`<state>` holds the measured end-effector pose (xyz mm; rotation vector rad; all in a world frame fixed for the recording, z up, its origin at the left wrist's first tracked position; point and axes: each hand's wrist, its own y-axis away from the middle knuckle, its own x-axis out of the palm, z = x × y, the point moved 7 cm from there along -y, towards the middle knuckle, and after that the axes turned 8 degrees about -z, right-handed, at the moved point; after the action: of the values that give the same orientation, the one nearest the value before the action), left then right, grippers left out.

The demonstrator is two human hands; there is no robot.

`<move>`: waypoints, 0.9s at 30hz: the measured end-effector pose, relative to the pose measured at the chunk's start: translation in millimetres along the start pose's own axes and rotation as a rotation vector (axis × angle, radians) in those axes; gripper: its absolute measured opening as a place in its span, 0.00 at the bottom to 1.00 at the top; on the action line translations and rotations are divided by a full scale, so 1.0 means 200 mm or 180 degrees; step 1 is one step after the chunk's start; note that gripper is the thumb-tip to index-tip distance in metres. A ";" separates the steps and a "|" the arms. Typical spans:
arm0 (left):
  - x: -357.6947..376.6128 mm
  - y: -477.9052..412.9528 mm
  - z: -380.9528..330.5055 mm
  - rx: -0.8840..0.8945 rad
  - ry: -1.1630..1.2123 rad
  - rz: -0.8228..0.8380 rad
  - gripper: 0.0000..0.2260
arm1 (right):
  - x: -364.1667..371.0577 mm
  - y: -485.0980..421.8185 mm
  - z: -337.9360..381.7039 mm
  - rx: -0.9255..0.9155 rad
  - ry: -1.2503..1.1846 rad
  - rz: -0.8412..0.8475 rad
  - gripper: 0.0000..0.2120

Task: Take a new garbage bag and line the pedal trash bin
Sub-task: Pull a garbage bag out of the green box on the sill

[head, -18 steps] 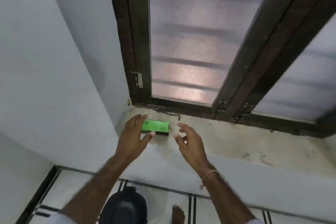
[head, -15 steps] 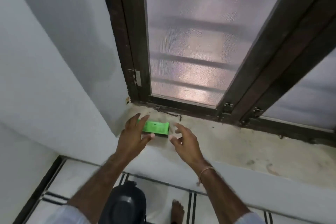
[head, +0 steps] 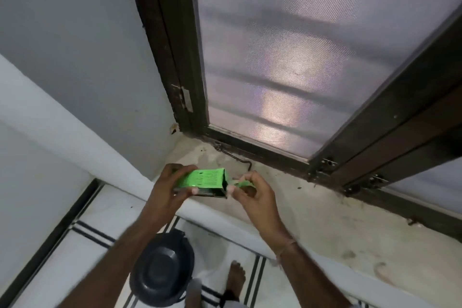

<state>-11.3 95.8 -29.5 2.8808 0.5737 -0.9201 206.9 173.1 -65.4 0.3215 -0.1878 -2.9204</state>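
Observation:
A green garbage bag box (head: 203, 179) is lifted just above the window sill, held at its left end by my left hand (head: 166, 190). The box's right end is open. My right hand (head: 252, 191) pinches the green end flap there, with a dark roll showing inside the opening. Below my arms, on the floor, stands the black pedal trash bin (head: 161, 270) with its round lid closed.
The stone window sill (head: 325, 220) runs right, under a dark wooden window frame (head: 375, 137) with mesh screens. A metal latch hook (head: 235, 157) lies by the frame. White walls close the left side. A bare foot (head: 236, 277) stands beside the bin on the striped tile floor.
Both hands reached the box lying on the sill. Now my left hand has picked it up and my right hand has pulled its end flap open.

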 end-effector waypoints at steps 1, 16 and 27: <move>-0.01 0.01 -0.01 0.0018 0.0085 -0.0043 0.21 | -0.02 0.01 0.00 0.0054 -0.0132 -0.0041 0.12; -0.07 0.08 -0.13 0.0400 0.0274 -0.0030 0.20 | -0.04 0.24 0.23 -0.0665 0.0166 -0.0141 0.20; -0.11 0.11 -0.13 0.0558 0.0184 0.0118 0.21 | -0.02 0.34 0.21 -0.0562 0.0094 -0.0127 0.09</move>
<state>-4.7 73.6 3.3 3.0712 0.4638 -0.9289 214.0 112.1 -14.6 0.3432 0.0819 -2.9423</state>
